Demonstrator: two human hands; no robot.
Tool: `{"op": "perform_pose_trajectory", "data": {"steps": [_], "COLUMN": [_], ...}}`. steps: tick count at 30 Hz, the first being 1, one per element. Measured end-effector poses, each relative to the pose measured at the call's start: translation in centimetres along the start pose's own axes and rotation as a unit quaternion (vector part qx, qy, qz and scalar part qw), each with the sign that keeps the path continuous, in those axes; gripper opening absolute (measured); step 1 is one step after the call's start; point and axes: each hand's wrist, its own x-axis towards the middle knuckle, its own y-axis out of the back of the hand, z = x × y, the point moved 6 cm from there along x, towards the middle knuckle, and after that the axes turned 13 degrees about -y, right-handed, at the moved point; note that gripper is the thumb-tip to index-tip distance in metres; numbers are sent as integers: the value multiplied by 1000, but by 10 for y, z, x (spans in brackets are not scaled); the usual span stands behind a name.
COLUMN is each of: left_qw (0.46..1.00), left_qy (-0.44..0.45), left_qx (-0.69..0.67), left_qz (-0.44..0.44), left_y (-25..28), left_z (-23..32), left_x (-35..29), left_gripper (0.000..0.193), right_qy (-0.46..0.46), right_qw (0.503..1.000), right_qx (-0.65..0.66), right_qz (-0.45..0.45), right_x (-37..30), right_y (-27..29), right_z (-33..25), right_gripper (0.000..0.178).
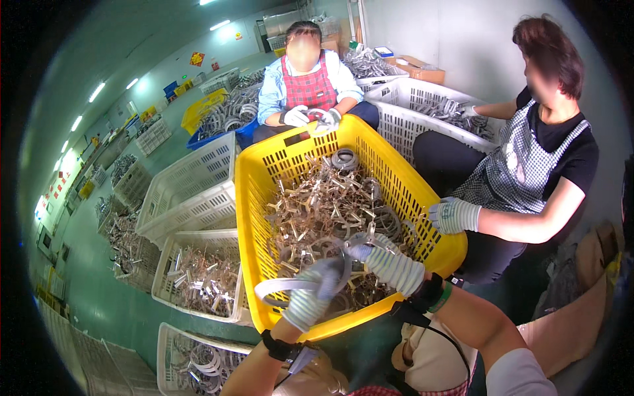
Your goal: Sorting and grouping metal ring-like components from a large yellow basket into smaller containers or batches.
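Observation:
Over the near part of a yellow plastic crate (pixel 409 178), both my hands work in striped white-and-green gloves. My left hand (pixel 314 290) is closed round a flat grey ring-shaped part (pixel 276 285), which sticks out to its left; its fingers are smeared by motion. Just right of it, my right hand (pixel 386 263) has its fingers bent together beside the ring; what they pinch cannot be made out. Beneath my hands lies a heap of small metal pieces (pixel 320 204) with thin brownish strips, mixed with grey rings (pixel 345 159).
A co-worker (pixel 307 86) sits at the crate's far side, holding a part. Another co-worker (pixel 528 158) at the right rests a gloved hand (pixel 456 215) on the crate's rim. White crates (pixel 191 178) stand at the left; a white crate of rings (pixel 396 112) stands behind.

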Motion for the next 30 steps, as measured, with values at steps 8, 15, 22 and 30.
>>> {"op": "perform_pose_trajectory", "data": {"steps": [8, 15, 22, 30], "left_qw": [902, 983, 953, 972], "left_qy": [-196, -22, -36, -16], "left_qx": [383, -65, -97, -33], "left_qz": [-41, 170, 284, 233], "left_y": [18, 55, 84, 79], "left_z": [78, 63, 63, 66], "left_x": [2, -13, -17, -21], "left_gripper": [17, 21, 31, 28], "right_qy": [-85, 58, 89, 202], "right_qw": [945, 990, 983, 848], "right_qx": [313, -110, -148, -490], "right_qz": [-50, 68, -65, -15], "right_x": [8, -22, -20, -28], "right_y": [25, 31, 17, 10], "right_z": [9, -34, -19, -41], "right_gripper": [26, 14, 36, 30]}}
